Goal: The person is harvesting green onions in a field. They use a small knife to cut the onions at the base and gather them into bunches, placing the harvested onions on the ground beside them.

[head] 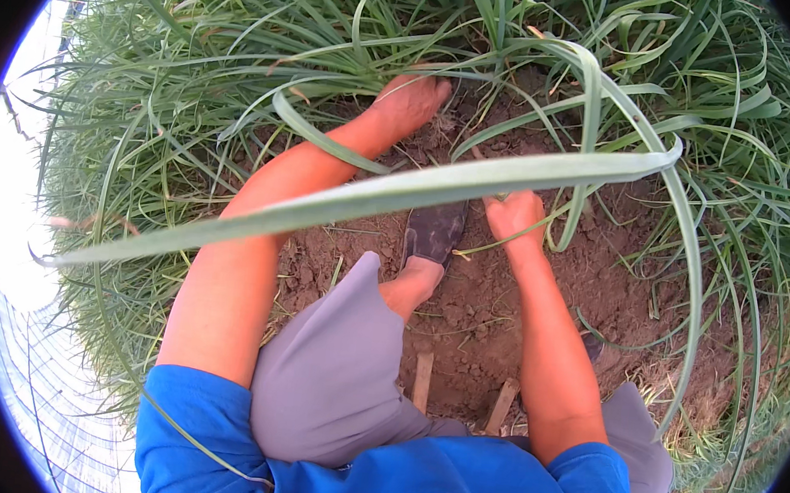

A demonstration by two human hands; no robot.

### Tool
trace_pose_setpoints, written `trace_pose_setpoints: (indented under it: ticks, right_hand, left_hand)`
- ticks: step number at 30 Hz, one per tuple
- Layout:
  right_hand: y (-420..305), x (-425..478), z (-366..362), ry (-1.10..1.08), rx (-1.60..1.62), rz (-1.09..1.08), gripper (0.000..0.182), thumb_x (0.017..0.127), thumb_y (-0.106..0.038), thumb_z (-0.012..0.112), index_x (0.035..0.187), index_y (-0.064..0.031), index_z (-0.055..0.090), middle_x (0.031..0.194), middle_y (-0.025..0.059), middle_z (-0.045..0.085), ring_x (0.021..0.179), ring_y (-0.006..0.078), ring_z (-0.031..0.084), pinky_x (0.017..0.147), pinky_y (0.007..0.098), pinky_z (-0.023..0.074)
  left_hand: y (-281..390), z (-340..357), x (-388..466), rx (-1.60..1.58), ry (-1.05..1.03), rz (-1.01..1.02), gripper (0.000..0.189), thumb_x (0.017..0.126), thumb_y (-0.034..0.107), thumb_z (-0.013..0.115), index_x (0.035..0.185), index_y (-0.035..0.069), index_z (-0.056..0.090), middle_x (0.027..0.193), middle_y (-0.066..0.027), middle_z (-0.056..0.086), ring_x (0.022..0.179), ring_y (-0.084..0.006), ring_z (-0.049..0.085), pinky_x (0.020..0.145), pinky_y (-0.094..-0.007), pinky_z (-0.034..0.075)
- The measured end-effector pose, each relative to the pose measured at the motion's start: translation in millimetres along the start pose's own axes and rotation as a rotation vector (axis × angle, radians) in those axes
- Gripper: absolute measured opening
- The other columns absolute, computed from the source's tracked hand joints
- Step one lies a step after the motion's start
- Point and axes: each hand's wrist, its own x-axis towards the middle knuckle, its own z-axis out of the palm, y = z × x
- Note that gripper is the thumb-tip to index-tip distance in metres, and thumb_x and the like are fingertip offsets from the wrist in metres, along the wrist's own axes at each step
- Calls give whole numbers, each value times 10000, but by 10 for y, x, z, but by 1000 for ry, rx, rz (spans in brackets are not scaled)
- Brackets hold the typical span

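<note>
My left hand (pixel 411 103) reaches to the base of the long green leafy plants (pixel 297 76), low by the soil; its fingertips are partly hidden among stems and roots. My right hand (pixel 516 218) is closed around something below a broad leaf; a short bit of a thin handle or stem shows above the fist, and what it belongs to cannot be told. One broad pale green leaf (pixel 371 202) crosses the view close to the camera, in front of my left arm. Between the hands, a dark shoe (pixel 435 229) stands on the brown soil (pixel 457 336).
Dense long-leaved plants stand ahead and on both sides. Two wooden pieces (pixel 422 381) rise from the ground between my legs. Several curved leaves (pixel 689 272) hang over the right side. Loose leaf scraps lie on the soil. Netting (pixel 25 369) shows at the far left.
</note>
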Motion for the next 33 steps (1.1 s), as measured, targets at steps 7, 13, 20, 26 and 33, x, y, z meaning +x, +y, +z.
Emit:
trace_pose_setpoints:
  ticks: [7,13,20,26,33]
  right_hand:
    - [191,-34,90,82,31,-40,476,855,-255,702,1324,-183,677,1153,218,719,1086,434,670,935,497,541]
    - [345,-187,113,71,113,10,439,866,-259,724,1291,-156,689,1141,172,731,1076,373,692,911,446,538]
    - [254,-481,254,14,369,24,432,874,-265,724,1288,-141,697,1077,156,752,1016,351,714,891,435,530]
    - [561,-529,2,130,227,118,390,865,-272,718,1227,-126,714,1053,181,741,994,372,705,862,439,525]
    - [930,-598,-36,72,179,191,477,844,-348,743,1276,-152,696,1064,172,745,1028,362,704,897,441,529]
  left_hand:
    - [-73,-130,296,-249,-313,-139,561,815,204,730,1297,-18,549,1039,-173,754,972,-316,735,884,-416,566]
    - [-54,246,227,-255,-310,-168,348,839,148,691,1159,14,656,1028,-180,756,960,-313,743,792,-412,596]
    - [-457,1142,-605,615,-59,-202,364,959,245,543,1270,75,626,1250,-179,661,1097,-341,643,938,-485,514]
    - [89,394,208,-22,-251,-105,495,979,248,517,1388,-29,554,1398,-253,582,1281,-434,563,1112,-531,427]
    - [63,458,202,-117,-243,-133,452,944,162,518,1334,-58,580,1269,-271,657,1143,-381,662,964,-507,535]
